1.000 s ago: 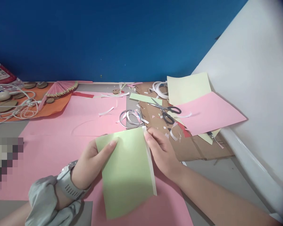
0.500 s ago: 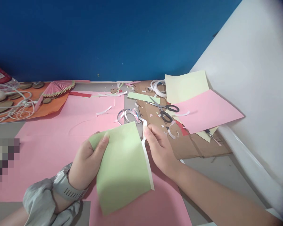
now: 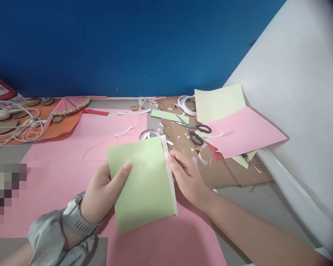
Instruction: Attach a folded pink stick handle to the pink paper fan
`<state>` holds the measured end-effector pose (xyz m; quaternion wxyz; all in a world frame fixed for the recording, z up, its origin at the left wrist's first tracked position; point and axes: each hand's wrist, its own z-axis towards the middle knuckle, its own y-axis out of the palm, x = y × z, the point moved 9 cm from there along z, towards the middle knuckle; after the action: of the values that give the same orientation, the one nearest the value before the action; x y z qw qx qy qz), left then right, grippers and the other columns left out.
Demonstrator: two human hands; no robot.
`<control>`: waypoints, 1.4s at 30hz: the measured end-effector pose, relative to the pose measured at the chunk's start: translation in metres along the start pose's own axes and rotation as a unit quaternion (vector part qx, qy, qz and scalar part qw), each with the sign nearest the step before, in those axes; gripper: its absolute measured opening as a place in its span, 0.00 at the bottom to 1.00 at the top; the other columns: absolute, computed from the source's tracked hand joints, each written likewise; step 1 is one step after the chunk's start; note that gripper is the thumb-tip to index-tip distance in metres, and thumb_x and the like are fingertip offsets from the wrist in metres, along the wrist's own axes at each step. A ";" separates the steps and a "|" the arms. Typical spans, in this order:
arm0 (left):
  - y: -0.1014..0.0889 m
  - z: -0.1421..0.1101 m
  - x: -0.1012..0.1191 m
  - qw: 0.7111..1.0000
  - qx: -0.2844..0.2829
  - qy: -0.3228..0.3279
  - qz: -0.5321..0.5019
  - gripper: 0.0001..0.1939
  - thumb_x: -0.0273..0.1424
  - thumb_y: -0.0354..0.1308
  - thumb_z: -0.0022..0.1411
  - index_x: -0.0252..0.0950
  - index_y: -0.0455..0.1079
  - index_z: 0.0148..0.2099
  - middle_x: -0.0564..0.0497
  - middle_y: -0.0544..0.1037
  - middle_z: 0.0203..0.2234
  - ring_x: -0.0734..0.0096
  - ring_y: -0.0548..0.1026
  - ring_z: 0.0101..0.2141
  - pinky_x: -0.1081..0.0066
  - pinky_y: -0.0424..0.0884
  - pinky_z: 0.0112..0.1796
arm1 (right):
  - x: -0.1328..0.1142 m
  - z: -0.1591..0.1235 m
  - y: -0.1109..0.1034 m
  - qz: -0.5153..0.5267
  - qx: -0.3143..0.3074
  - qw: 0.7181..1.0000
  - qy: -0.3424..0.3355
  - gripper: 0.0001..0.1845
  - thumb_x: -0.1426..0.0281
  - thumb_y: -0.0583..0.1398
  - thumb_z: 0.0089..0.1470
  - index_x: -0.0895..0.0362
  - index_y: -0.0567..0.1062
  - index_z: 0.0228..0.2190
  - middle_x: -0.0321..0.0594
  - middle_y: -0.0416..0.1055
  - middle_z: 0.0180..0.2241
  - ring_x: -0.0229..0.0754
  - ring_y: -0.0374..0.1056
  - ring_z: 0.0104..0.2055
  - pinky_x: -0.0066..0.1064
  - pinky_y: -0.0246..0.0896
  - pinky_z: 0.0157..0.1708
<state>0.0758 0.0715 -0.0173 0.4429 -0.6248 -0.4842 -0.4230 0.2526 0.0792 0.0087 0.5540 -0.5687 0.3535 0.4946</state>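
A light green sheet of paper is held up above the pink paper. My left hand grips its left side, thumb flat on the front and the other fingers hidden behind. Along the sheet's right edge runs a narrow white strip of tape. My right hand pinches this strip near its upper part between thumb and forefinger. Just beyond the sheet's top edge lies a tape roll, partly covered by the sheet.
Scissors lie on brown cardboard among scraps. Pink and pale yellow sheets sit to the right, with white tape rolls beside them. A folded pink fan and a white cable rest on orange paper at left.
The loose upper end of the white strip now lies straight along the sheet's edge. The green sheet has tilted up and its lower edge has risen. My right hand has shifted slightly down.
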 end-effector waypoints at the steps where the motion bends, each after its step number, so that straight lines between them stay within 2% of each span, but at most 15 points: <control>1: 0.001 0.000 0.001 1.000 0.001 0.001 0.021 0.17 0.43 0.54 0.58 0.34 0.70 0.40 0.48 0.80 0.30 0.62 0.78 0.27 0.73 0.72 0.21 | 0.000 0.000 -0.001 0.003 0.004 1.000 -0.002 0.18 0.65 0.47 0.62 0.54 0.52 0.21 0.30 0.47 0.22 0.34 0.45 0.24 0.28 0.45 0.25; 6: 0.001 -0.003 0.006 0.996 0.012 0.025 0.082 0.20 0.43 0.52 0.61 0.35 0.69 0.48 0.47 0.80 0.35 0.64 0.77 0.26 0.73 0.72 0.22 | 0.003 -0.001 -0.003 0.019 0.020 1.000 0.003 0.18 0.65 0.47 0.62 0.54 0.52 0.21 0.30 0.46 0.22 0.34 0.45 0.24 0.28 0.44 0.24; 10: -0.002 -0.006 0.009 0.991 0.030 0.063 0.115 0.18 0.40 0.51 0.62 0.36 0.70 0.49 0.49 0.79 0.39 0.61 0.78 0.34 0.71 0.74 0.30 | 0.007 -0.001 -0.002 0.041 0.029 0.998 0.031 0.18 0.64 0.47 0.62 0.54 0.52 0.21 0.30 0.46 0.22 0.34 0.46 0.24 0.27 0.45 0.25; 14: -0.004 -0.008 0.014 0.983 0.045 0.089 0.154 0.17 0.39 0.50 0.63 0.37 0.70 0.49 0.50 0.78 0.41 0.61 0.76 0.38 0.72 0.73 0.34 | 0.005 -0.002 -0.002 0.050 0.040 0.998 0.029 0.18 0.64 0.47 0.62 0.54 0.51 0.21 0.29 0.46 0.21 0.34 0.45 0.23 0.27 0.45 0.24; 19: -0.001 -0.008 0.014 0.985 0.039 0.086 0.145 0.17 0.39 0.50 0.63 0.37 0.70 0.50 0.50 0.78 0.42 0.62 0.76 0.38 0.71 0.73 0.36 | 0.005 -0.004 -0.004 0.029 0.064 0.997 0.018 0.18 0.63 0.47 0.62 0.54 0.53 0.21 0.29 0.48 0.21 0.34 0.47 0.23 0.27 0.46 0.24; 25: -0.005 -0.008 0.005 0.994 0.059 0.041 0.085 0.18 0.42 0.51 0.62 0.37 0.70 0.48 0.50 0.79 0.39 0.64 0.77 0.35 0.72 0.74 0.33 | 0.001 -0.004 -0.014 0.004 0.114 0.994 0.003 0.17 0.64 0.47 0.62 0.54 0.54 0.22 0.30 0.49 0.22 0.35 0.48 0.24 0.28 0.47 0.26; 29: -0.010 -0.006 0.003 0.994 0.083 0.026 0.068 0.20 0.44 0.52 0.60 0.36 0.70 0.48 0.50 0.80 0.37 0.64 0.78 0.32 0.73 0.73 0.28 | 0.000 -0.001 -0.007 0.037 0.063 0.997 -0.001 0.19 0.61 0.43 0.63 0.54 0.55 0.22 0.32 0.51 0.23 0.36 0.50 0.26 0.29 0.49 0.28; 33: -0.015 -0.004 0.008 0.992 0.106 0.040 0.051 0.21 0.46 0.53 0.58 0.36 0.71 0.46 0.50 0.80 0.33 0.65 0.78 0.29 0.74 0.73 0.26 | 0.003 -0.001 0.002 0.010 0.013 1.000 0.022 0.17 0.63 0.48 0.60 0.54 0.55 0.22 0.31 0.50 0.22 0.35 0.49 0.25 0.28 0.47 0.26; 37: -0.008 -0.002 0.005 0.998 0.045 0.041 -0.002 0.22 0.46 0.52 0.59 0.35 0.71 0.46 0.48 0.81 0.32 0.63 0.78 0.27 0.73 0.73 0.24 | -0.001 -0.001 -0.001 -0.015 0.025 1.000 0.012 0.17 0.63 0.48 0.61 0.54 0.54 0.21 0.31 0.49 0.22 0.35 0.47 0.25 0.28 0.45 0.25; 39: -0.004 -0.002 0.004 0.999 0.016 0.043 0.017 0.21 0.44 0.54 0.59 0.34 0.71 0.47 0.46 0.80 0.35 0.60 0.78 0.31 0.70 0.75 0.28 | 0.000 -0.001 -0.003 -0.011 0.033 0.999 0.017 0.17 0.63 0.47 0.61 0.54 0.53 0.22 0.31 0.48 0.22 0.35 0.47 0.25 0.28 0.45 0.26; 42: -0.003 -0.003 0.007 0.994 0.017 0.059 0.087 0.19 0.41 0.54 0.60 0.36 0.70 0.48 0.47 0.78 0.42 0.57 0.76 0.40 0.68 0.74 0.38 | 0.006 -0.001 -0.004 0.003 0.032 0.999 0.029 0.17 0.64 0.47 0.62 0.54 0.54 0.21 0.31 0.49 0.22 0.34 0.48 0.25 0.27 0.46 0.26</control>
<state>0.0740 0.0710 -0.0093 0.5164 -0.6309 -0.4082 -0.4107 0.2580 0.0798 0.0041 0.5594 -0.5641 0.3870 0.4681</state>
